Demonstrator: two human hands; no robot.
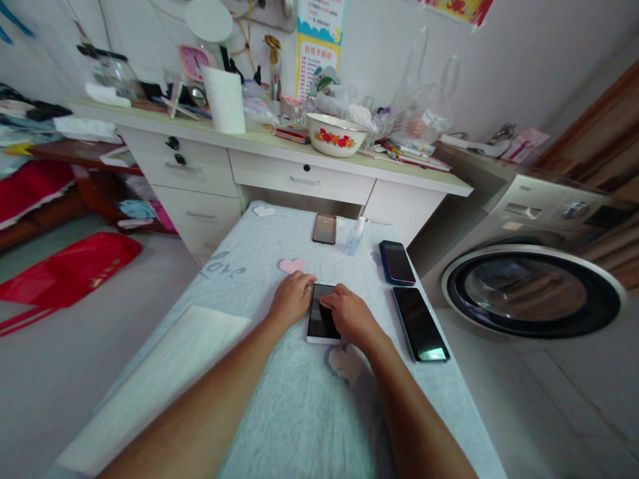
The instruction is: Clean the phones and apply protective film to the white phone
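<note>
A white-framed smartphone (319, 327) with a dark screen lies flat on the cloth-covered table, between my hands. My left hand (293, 297) is closed at its upper left edge, fingers bent together against the side. Over the right half of the screen is my right hand (352, 316), its fingers curled and the tips pressed on the glass. Whether anything small is under those fingertips, I cannot tell. Beyond the phone stand a clear spray bottle (354, 237) and a brown phone case (324, 228) lying flat. Two more dark phones, a smaller one (397, 263) and a larger one (421, 324), lie to the right.
A pale flat board or sheet (164, 379) lies along the table's left side. Behind the table stands a white desk (299, 176) bearing a flowered bowl (335, 136), a paper roll (224, 103) and plastic bags. A washing machine (534, 286) is at the right, a red bag (74, 266) on the floor.
</note>
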